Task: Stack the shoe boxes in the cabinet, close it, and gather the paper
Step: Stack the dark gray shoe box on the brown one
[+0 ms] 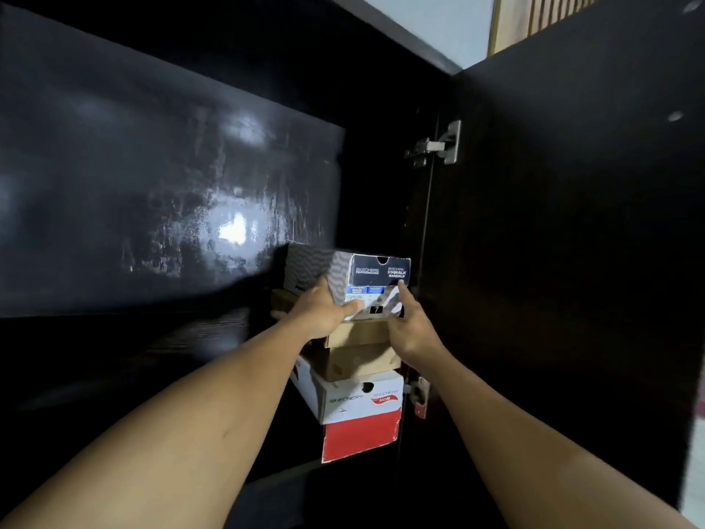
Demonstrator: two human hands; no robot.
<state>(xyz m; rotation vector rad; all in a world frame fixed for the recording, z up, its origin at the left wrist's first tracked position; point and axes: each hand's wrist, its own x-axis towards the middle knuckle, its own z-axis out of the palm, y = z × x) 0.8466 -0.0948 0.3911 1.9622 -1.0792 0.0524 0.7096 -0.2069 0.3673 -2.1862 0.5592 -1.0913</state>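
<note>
Now left hand (324,311) grips top shoe box (366,273) corner — right hand (410,326) presses front, fingers (403,295) straight.

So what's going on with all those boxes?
A person is putting a dark blue and grey shoe box on top of a stack inside the black cabinet. The left hand grips its left corner; the right hand touches its front with straight fingers. Below sit a brown cardboard box and a white and red shoe box. The cabinet door is open.

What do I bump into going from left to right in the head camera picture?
Shiny door, left hand gripping the top shoe box, right hand, open door.
</note>
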